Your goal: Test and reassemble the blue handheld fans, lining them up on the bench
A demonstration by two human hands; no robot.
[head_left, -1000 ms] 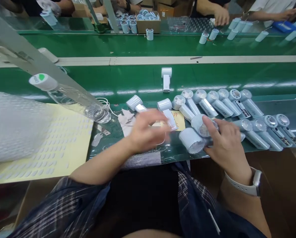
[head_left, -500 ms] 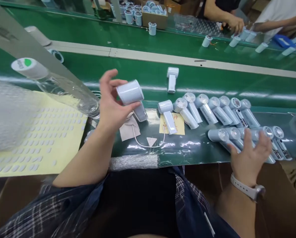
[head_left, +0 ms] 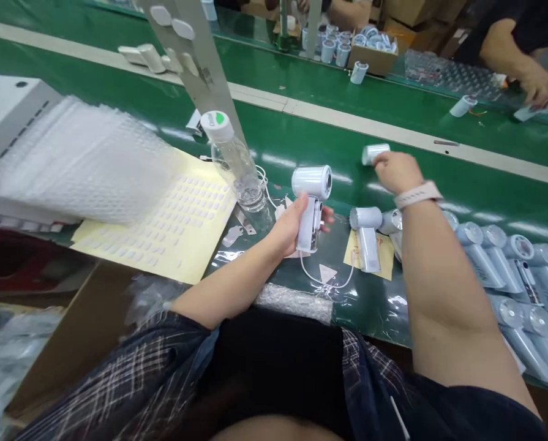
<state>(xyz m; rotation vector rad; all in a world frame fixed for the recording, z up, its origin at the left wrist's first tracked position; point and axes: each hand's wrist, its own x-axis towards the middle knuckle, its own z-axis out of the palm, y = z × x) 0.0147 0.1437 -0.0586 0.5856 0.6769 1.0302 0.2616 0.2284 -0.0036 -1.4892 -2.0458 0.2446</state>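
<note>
Nearby, water bottle [head_left: 234, 162]; sticker sheet [head_left: 172, 223]; fans [head_left: 498, 269] beside right forearm.

A factory assembly line: green conveyor belt [head_left: 301, 131], rows of small fans [head_left: 507, 269] (co-workers opposite).

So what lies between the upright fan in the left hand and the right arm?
Head view: one pale blue handheld fan lying on a yellow paper note, beside the held fan.

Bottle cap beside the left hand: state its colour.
The bottle cap is white with a green mark on top, seen in the head view.
</note>
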